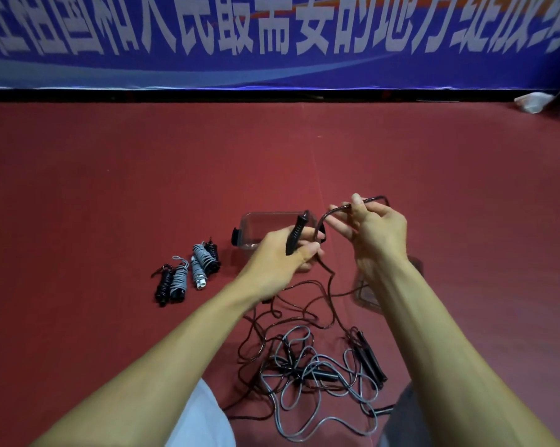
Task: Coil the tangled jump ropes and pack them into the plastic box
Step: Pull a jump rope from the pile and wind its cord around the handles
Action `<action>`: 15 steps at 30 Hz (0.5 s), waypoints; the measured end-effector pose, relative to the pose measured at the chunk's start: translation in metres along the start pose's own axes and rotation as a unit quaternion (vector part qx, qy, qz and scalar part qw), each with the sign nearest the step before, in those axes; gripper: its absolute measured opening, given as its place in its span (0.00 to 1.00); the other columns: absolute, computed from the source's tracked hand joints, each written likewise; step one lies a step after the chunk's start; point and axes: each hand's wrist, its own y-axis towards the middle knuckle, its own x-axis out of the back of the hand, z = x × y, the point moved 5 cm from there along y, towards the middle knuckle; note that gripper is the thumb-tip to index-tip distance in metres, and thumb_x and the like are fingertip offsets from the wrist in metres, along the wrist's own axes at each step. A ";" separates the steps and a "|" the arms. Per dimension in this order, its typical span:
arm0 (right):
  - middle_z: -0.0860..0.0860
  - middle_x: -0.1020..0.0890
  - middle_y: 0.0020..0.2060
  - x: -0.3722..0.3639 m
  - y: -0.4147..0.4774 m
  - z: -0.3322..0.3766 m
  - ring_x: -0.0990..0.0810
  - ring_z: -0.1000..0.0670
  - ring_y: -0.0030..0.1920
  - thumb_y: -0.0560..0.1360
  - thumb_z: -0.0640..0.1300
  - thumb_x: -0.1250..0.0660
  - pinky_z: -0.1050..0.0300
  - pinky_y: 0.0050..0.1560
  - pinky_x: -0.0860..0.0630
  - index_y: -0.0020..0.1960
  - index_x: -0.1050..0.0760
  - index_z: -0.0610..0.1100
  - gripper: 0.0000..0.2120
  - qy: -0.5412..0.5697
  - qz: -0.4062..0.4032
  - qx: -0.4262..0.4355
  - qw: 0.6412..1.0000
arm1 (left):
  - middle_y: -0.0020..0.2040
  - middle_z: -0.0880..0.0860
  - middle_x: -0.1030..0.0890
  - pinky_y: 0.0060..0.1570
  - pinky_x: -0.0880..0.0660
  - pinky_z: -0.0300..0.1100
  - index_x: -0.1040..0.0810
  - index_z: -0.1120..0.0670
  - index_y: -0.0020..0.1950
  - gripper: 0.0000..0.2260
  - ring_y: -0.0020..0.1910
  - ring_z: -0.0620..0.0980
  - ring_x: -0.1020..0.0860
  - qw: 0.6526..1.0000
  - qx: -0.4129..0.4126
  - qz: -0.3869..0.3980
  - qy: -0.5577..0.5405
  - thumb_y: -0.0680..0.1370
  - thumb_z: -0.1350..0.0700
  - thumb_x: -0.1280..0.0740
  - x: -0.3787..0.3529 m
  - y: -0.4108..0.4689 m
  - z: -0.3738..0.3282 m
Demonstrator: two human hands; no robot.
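My left hand grips the black handle of a dark jump rope, handle pointing up. Just to its right, my right hand pinches a loop of that same rope's cord above the floor. The cord runs down from both hands into a tangle of dark and grey ropes on the floor between my forearms. Behind my hands stands the clear plastic box, open, with a black latch on its left side. Several coiled ropes, grey and black, lie in a row left of the box.
The clear lid lies on the red floor under my right forearm. A blue banner wall closes the far side. A white crumpled bag sits at the far right. My knees are at the bottom edge.
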 end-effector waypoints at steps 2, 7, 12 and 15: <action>0.43 0.23 0.34 0.001 0.001 0.000 0.17 0.48 0.34 0.79 0.34 0.37 0.54 0.38 0.16 0.41 0.27 0.33 0.08 0.000 0.003 -0.014 1.000 | 0.47 0.55 0.17 0.52 0.19 0.46 0.22 0.53 0.55 0.08 0.51 0.49 0.18 1.000 0.014 -0.015 0.009 0.82 0.63 0.39 -0.003 0.001 0.001; 0.43 0.20 0.43 0.003 0.005 -0.002 0.20 0.46 0.42 0.80 0.36 0.37 0.53 0.47 0.18 0.50 0.25 0.35 0.04 -0.093 0.028 -0.005 0.995 | 0.42 0.54 0.21 0.46 0.18 0.46 0.25 0.55 0.52 0.09 0.42 0.50 0.17 0.986 0.047 -0.100 -0.123 0.82 0.66 0.41 -0.002 0.005 -0.002; 0.48 0.15 0.47 -0.001 0.009 -0.020 0.18 0.49 0.49 0.76 0.31 0.39 0.47 0.60 0.22 0.51 0.20 0.46 0.14 -0.401 0.118 0.059 0.907 | 0.40 0.55 0.23 0.48 0.19 0.53 0.26 0.59 0.56 0.08 0.45 0.56 0.16 0.920 0.089 -0.161 -0.345 0.83 0.67 0.44 0.019 0.009 -0.005; 0.48 0.15 0.51 -0.012 0.002 -0.039 0.19 0.49 0.55 0.73 0.30 0.40 0.50 0.61 0.24 0.54 0.19 0.46 0.18 -0.529 0.221 0.042 0.818 | 0.40 0.57 0.23 0.43 0.17 0.52 0.27 0.63 0.55 0.07 0.43 0.57 0.15 0.861 0.081 -0.166 -0.475 0.83 0.68 0.44 0.031 0.006 -0.013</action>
